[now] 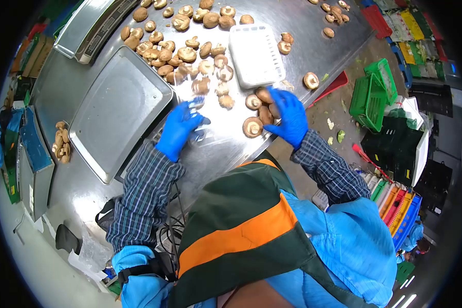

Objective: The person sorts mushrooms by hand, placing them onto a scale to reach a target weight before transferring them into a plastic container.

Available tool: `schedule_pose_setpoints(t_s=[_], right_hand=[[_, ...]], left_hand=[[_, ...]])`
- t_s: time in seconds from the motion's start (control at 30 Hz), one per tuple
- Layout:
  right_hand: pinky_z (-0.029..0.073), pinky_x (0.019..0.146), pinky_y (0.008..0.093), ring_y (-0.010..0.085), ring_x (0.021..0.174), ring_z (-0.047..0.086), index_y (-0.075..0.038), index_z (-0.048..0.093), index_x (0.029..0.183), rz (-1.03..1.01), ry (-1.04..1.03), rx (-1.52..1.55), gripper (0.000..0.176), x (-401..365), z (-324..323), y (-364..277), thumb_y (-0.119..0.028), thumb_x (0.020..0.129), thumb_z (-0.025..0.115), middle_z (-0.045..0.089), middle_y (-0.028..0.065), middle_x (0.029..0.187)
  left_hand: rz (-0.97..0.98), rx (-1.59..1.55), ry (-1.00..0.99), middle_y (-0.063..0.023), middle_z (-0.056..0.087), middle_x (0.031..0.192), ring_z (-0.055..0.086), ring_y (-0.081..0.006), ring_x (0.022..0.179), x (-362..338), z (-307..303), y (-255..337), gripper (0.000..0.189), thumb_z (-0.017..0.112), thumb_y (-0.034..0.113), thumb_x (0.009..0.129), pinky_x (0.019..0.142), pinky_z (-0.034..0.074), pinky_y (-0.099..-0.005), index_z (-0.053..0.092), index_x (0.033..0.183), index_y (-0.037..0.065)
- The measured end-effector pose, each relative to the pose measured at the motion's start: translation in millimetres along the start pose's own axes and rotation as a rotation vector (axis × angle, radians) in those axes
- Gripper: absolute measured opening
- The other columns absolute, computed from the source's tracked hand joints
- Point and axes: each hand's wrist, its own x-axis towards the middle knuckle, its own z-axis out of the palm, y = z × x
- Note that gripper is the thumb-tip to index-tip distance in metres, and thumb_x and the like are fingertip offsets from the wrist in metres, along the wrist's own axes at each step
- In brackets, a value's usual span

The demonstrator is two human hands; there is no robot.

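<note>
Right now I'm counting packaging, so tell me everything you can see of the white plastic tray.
The white plastic tray is a shallow rectangle with rounded corners and a ribbed face. It lies flat on the steel table with nothing on it. Brown mushrooms lie scattered around it, and one mushroom sits against its right edge.

**Around the steel counter**

A broad, shallow steel tray [119, 110] lies empty on the counter [292, 20], with a second steel tray [84, 25] at the far corner. A white plastic tray [254, 54] rests upside down. Green baskets [372, 95] stand on the littered floor [339, 136], near stacked coloured crates [400, 205].
</note>
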Motion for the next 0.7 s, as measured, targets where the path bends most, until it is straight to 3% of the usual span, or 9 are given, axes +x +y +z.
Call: schedule_pose_setpoints(t_s=[0.03, 0.07, 0.17, 0.27, 0.43, 0.53, 0.57, 0.7], right_hand=[[0.038, 0.094, 0.0474, 0.0396, 0.115, 0.045, -0.015, 0.03, 0.141, 0.123, 0.037, -0.066, 0.107, -16, 19, 28, -0.032, 0.05, 0.084, 0.045, 0.0128, 0.131], [0.026, 0.102, 0.0539, 0.0441, 0.127, 0.029, -0.022, 0.008, 0.148, 0.274, -0.169, 0.011, 0.132, -25, 31, 46, -0.041, 0.044, 0.086, 0.026, 0.0133, 0.146], [0.024, 0.1, 0.0579, 0.0455, 0.127, 0.028, -0.025, 0.009, 0.148, 0.362, -0.244, -0.157, 0.132, -14, 45, 28, -0.047, 0.042, 0.086, 0.025, 0.0153, 0.146], [0.023, 0.099, 0.06, 0.0461, 0.127, 0.026, -0.027, 0.01, 0.147, 0.382, -0.269, -0.102, 0.131, -9, 44, 29, -0.05, 0.043, 0.085, 0.024, 0.0156, 0.146], [0.028, 0.099, 0.0566, 0.0431, 0.125, 0.031, -0.024, 0.017, 0.147, 0.333, -0.21, -0.024, 0.125, -13, 49, 32, -0.051, 0.045, 0.085, 0.028, 0.0149, 0.144], [0.035, 0.097, 0.0507, 0.0395, 0.121, 0.039, -0.018, 0.025, 0.145, 0.168, 0.008, 0.172, 0.118, -16, 69, 28, -0.051, 0.047, 0.084, 0.035, 0.0168, 0.136], [0.034, 0.096, 0.0523, 0.0389, 0.12, 0.04, -0.019, 0.024, 0.145, 0.149, 0.022, 0.19, 0.118, -13, 76, 27, -0.053, 0.048, 0.083, 0.035, 0.0183, 0.135], [0.04, 0.093, 0.0456, 0.0342, 0.113, 0.048, -0.012, 0.047, 0.131, 0.099, -0.025, 0.218, 0.087, 26, 58, 20, -0.051, 0.06, 0.078, 0.05, 0.0174, 0.122]], left_hand=[[-0.005, 0.003, 0.001, -0.0124, 0.059, 0.112, 0.063, -0.0156, 0.083, -6, -8, -10, 0.043, 0.057, 0.004, 0.085, 0.062, 0.051, -0.0256, 0.045, 0.126, 0.001], [-0.042, -0.003, -0.005, -0.0127, 0.058, 0.114, 0.063, -0.0154, 0.082, -7, -17, -27, 0.043, 0.057, 0.004, 0.085, 0.061, 0.051, -0.0249, 0.045, 0.126, 0.001], [-0.07, 0.028, -0.005, -0.0125, 0.061, 0.107, 0.062, -0.0126, 0.072, -11, -23, -55, 0.044, 0.056, 0.004, 0.086, 0.057, 0.048, -0.0214, 0.045, 0.128, 0.003], [-0.106, 0.091, -0.016, -0.0103, 0.066, 0.086, 0.057, -0.0083, 0.061, -16, -18, -57, 0.043, 0.056, 0.004, 0.086, 0.054, 0.046, -0.0198, 0.046, 0.128, 0.003], [-0.096, 0.093, 0.014, -0.0112, 0.066, 0.088, 0.057, -0.0083, 0.061, -6, -12, -63, 0.042, 0.055, 0.005, 0.087, 0.054, 0.046, -0.0198, 0.046, 0.128, 0.003], [-0.098, 0.089, 0.024, -0.0119, 0.066, 0.088, 0.057, -0.0086, 0.06, -4, -6, -65, 0.042, 0.055, 0.005, 0.088, 0.054, 0.047, -0.0202, 0.046, 0.128, 0.002], [-0.101, 0.087, 0.038, -0.0123, 0.066, 0.088, 0.057, -0.0089, 0.059, -3, -4, -64, 0.042, 0.056, 0.005, 0.088, 0.054, 0.048, -0.0205, 0.045, 0.128, 0.002], [-0.078, 0.057, 0.098, -0.0132, 0.067, 0.088, 0.056, -0.0095, 0.057, 2, -2, -69, 0.041, 0.056, 0.005, 0.088, 0.054, 0.049, -0.0212, 0.046, 0.128, 0.002]])
